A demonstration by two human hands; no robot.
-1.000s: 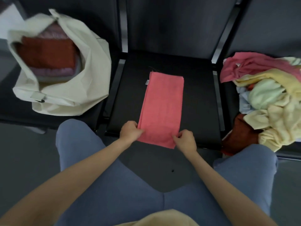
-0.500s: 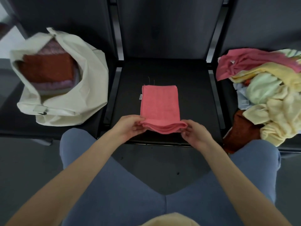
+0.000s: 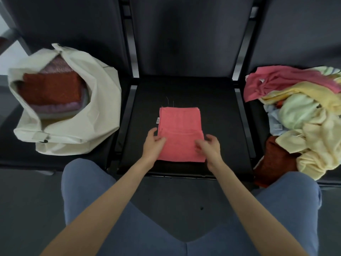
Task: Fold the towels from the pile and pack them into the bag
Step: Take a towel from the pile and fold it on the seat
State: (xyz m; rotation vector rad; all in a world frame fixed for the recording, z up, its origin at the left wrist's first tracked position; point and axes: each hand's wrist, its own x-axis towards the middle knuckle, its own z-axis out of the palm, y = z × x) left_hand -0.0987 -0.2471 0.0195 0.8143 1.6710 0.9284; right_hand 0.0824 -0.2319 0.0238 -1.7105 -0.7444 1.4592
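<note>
A coral-pink towel lies folded on the middle black seat. Its folded-over edge crosses the towel partway up, between my hands. My left hand rests on its left side, fingers loosely bent, thumb off the cloth. My right hand rests on its right side with fingers loosely bent. A cream cloth bag stands open on the left seat with a rust-red folded towel on top of purple ones. The unfolded pile of pink, yellow, green and rust towels fills the right seat.
Black seat backs rise behind all three seats. Metal frame gaps separate the seats. My knees in blue trousers sit close to the seat front, over a dark floor.
The long pink towel was folded over from its near end toward the far end, making a shorter rectangle. Both hands let go of the edge and now lie on top of it.
</note>
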